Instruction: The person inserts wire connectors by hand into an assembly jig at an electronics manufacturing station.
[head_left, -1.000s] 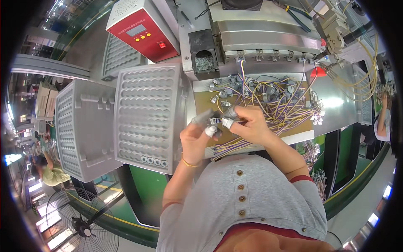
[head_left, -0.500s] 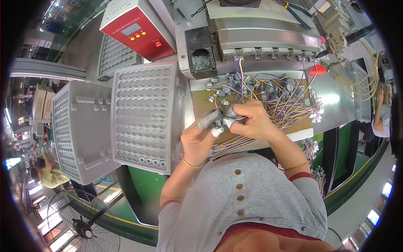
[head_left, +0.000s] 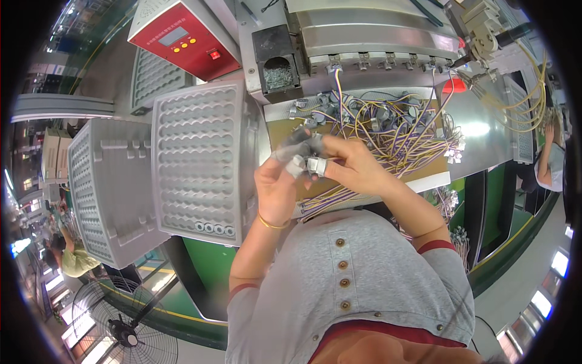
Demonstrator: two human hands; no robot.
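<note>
My left hand (head_left: 277, 185) and my right hand (head_left: 356, 165) meet over the near edge of a brown work board (head_left: 418, 172). White and grey covers sit on several of my fingertips. The left fingers are curled and smeared by motion. On the right, thumb and forefinger close together in a pinch. Whatever small part lies between the fingertips is hidden and blurred. Just beyond my hands is a heap of small round metal motors (head_left: 381, 120) with yellow, purple and white wires (head_left: 397, 155), which end in white plugs (head_left: 454, 150) at the right.
Left of the board stands a grey moulded tray (head_left: 200, 151) with several ringed parts (head_left: 213, 229) in its near row. Behind are a red control box (head_left: 188, 43), a black bin of clippings (head_left: 279, 76) and a metal fixture with clamps (head_left: 382, 48). A floor fan (head_left: 124, 332) stands lower left.
My hands have shifted slightly left in the picture, and the left fingers have turned and moved up. The whole bench view has also slid a little to the left and up.
</note>
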